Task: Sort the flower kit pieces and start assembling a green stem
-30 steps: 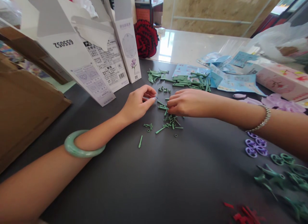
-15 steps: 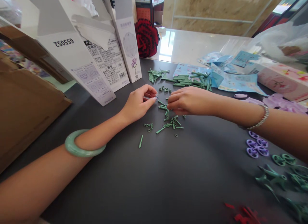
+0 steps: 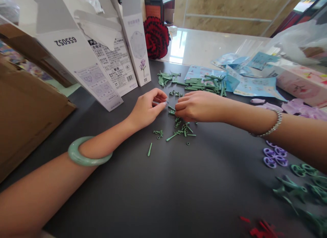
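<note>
Dark counter (image 3: pixel 163 190); stone wall (image 3: pixel 224 4) at top of frame. Small green pieces (image 3: pixel 185 132), rods and rings, loose around frame centre; right hand (image 3: pixel 194 106) over their upper part, left hand (image 3: pixel 148 108) just to the left. Judged light, stiff plastic; rods may roll, thin ones may snap. Pinch rods mid-length, rings at the rim. Left grip: fingers curled toward thumb, contents unclear. Right grip: fingertips hidden, cannot tell. Red pieces (image 3: pixel 264 228), lower right, blurred, cut off.
</note>
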Motion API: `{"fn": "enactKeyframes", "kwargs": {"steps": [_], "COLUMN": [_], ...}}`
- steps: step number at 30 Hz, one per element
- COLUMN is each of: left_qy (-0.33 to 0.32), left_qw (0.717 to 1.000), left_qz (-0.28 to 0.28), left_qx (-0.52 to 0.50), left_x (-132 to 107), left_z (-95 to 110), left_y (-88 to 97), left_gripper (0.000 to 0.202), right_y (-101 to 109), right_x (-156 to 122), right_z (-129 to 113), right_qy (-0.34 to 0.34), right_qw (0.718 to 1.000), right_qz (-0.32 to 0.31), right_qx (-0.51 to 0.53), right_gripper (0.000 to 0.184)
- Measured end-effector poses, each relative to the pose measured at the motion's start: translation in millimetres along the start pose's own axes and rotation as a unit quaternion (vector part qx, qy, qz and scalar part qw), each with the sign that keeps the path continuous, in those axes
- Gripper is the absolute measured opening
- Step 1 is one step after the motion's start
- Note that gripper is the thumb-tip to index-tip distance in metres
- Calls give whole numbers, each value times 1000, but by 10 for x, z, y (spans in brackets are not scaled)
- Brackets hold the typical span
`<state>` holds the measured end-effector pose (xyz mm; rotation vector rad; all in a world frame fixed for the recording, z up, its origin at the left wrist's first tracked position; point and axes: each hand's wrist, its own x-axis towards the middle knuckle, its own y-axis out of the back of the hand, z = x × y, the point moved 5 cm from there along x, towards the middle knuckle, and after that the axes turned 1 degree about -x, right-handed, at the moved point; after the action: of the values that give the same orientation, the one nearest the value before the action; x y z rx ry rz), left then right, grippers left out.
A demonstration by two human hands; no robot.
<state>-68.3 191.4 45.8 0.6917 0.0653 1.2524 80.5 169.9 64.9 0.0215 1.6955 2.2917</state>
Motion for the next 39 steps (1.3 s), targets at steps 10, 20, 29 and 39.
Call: {"fn": "enactKeyframes", "kwargs": {"steps": [10, 20, 29, 39], "left_qy": [-3, -1, -9, -8], "left_qw": [1000, 1000, 1000, 1000], "left_qz": [-2, -6, -7, -4], "left_qx": [3, 0, 4, -7], "left_x": [0, -5, -4, -1], "left_z": [-5, 11, 17, 20], "left_y": [-10, -2, 2, -7], "left_gripper": [15, 15, 13, 14], "right_y": [-8, 47, 115, 96], "right_x": [70, 76, 125, 217], "right_z": [-55, -8, 38, 16], "right_qy": [30, 6, -40, -39], "right_qw": [999, 998, 997, 999], "right_qz": [-33, -32, 2, 14], "right_qx": [-18, 50, 63, -14], "right_gripper": [26, 26, 23, 23]}}
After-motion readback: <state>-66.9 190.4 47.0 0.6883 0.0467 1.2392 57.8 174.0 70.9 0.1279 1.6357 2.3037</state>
